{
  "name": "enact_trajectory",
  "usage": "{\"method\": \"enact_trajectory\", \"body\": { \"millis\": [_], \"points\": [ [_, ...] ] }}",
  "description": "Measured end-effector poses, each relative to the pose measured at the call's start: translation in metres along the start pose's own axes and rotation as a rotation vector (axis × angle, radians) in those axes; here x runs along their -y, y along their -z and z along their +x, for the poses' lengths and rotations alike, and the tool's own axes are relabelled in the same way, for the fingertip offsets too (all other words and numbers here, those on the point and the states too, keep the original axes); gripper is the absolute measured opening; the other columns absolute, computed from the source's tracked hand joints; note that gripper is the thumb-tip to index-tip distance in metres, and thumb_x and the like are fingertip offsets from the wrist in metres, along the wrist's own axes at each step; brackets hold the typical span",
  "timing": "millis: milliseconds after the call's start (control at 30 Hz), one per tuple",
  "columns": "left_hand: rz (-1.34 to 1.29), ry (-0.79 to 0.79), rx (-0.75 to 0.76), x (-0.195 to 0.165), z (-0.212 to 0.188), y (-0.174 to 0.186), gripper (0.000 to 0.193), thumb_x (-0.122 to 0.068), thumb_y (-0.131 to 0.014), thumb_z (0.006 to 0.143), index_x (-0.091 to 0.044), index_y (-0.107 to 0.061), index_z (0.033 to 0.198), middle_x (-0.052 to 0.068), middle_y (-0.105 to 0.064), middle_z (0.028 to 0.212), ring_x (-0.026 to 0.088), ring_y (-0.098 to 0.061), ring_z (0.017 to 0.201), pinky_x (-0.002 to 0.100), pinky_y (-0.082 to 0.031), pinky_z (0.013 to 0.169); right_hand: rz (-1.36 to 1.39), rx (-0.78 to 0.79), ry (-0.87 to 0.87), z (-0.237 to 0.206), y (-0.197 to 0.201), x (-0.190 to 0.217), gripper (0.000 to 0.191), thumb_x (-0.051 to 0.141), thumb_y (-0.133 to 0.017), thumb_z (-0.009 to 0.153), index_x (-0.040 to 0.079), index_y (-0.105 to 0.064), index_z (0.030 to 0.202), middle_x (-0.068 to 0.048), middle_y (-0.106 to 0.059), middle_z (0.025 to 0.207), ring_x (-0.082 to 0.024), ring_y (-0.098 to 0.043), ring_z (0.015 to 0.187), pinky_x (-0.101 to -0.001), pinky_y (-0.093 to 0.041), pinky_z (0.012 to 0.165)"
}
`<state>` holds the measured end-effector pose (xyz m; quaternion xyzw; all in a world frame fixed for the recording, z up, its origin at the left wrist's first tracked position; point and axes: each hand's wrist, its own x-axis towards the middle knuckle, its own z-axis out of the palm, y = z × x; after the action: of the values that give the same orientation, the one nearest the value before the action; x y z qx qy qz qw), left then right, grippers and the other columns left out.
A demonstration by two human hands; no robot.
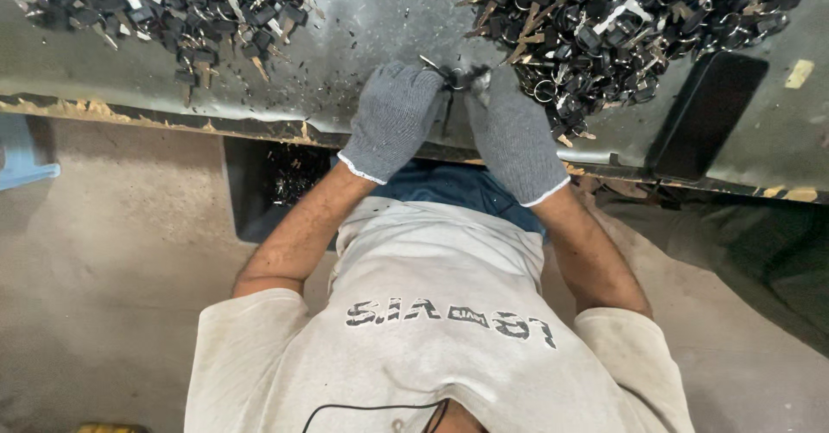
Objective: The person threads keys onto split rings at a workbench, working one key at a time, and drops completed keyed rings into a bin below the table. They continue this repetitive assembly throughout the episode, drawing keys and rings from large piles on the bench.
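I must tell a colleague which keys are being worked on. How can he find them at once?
Start at the grey metal table with two dark heaps of keys. Between the heaps, near the table's front edge, two grey gloved hands meet. The small key bunch pinched between them is lifted apart from both heaps.

Your only screen is the dark phone, a black rounded slab lying tilted at the workbench's near edge, far right. Beyond it, near the right corner, a small pale yellow label sticks flat to the metal.
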<state>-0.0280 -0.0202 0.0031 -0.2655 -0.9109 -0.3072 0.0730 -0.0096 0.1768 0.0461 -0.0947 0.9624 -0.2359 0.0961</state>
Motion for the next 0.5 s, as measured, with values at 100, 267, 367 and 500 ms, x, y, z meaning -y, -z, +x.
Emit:
{"method": "enact_trajectory", "body": {
  "millis": [100, 267, 367, 500],
  "points": [
    [0.004, -0.017, 0.008, -0.002, -0.003, -0.003, 0.019, -0.015, -0.07, 0.092, -0.006, -0.064, 0.107, 0.014, -0.062, 0.097, 0.034, -0.06, 0.095, 0.048, -0.049, 0.086, -0.162, -0.1, -0.019, -0.003, -0.005, 0.009, 0.027, 0.022, -0.064, 0.107, 0.0, -0.051, 0.117, -0.024, -0.07, 0.096, -0.041, -0.074, 0.084, -0.0453, -0.058, 0.062],
    [0.004, -0.063, -0.005, -0.002, -0.003, -0.002, 0.017, -0.014, -0.069, 0.094, -0.007, -0.064, 0.108, 0.013, -0.063, 0.099, 0.034, -0.061, 0.097, 0.048, -0.05, 0.088, -0.402, -0.119, 0.188, -0.001, 0.008, 0.02, 0.045, 0.016, -0.064, 0.099, -0.006, -0.053, 0.136, -0.025, -0.069, 0.107, -0.042, -0.073, 0.112, -0.0406, -0.063, 0.065],
    [-0.042, -0.05, -0.057, -0.005, 0.0, 0.0, 0.016, -0.015, -0.07, 0.094, -0.008, -0.064, 0.106, 0.013, -0.064, 0.101, 0.033, -0.062, 0.097, 0.048, -0.051, 0.089, -0.083, 0.257, -0.096, 0.003, 0.016, 0.021, 0.055, 0.023, -0.06, 0.107, 0.0, -0.046, 0.154, -0.021, -0.073, 0.1, -0.038, -0.074, 0.092, -0.0448, -0.061, 0.072],
    [0.041, -0.046, -0.09, -0.003, 0.002, 0.003, 0.018, -0.015, -0.072, 0.093, -0.009, -0.065, 0.109, 0.011, -0.066, 0.102, 0.03, -0.064, 0.099, 0.044, -0.052, 0.088, -0.312, -0.166, 0.165, 0.002, 0.006, 0.02, 0.045, 0.02, -0.065, 0.097, -0.003, -0.051, 0.132, -0.028, -0.068, 0.127, -0.043, -0.066, 0.119, -0.0404, -0.063, 0.073]
  ]
}}
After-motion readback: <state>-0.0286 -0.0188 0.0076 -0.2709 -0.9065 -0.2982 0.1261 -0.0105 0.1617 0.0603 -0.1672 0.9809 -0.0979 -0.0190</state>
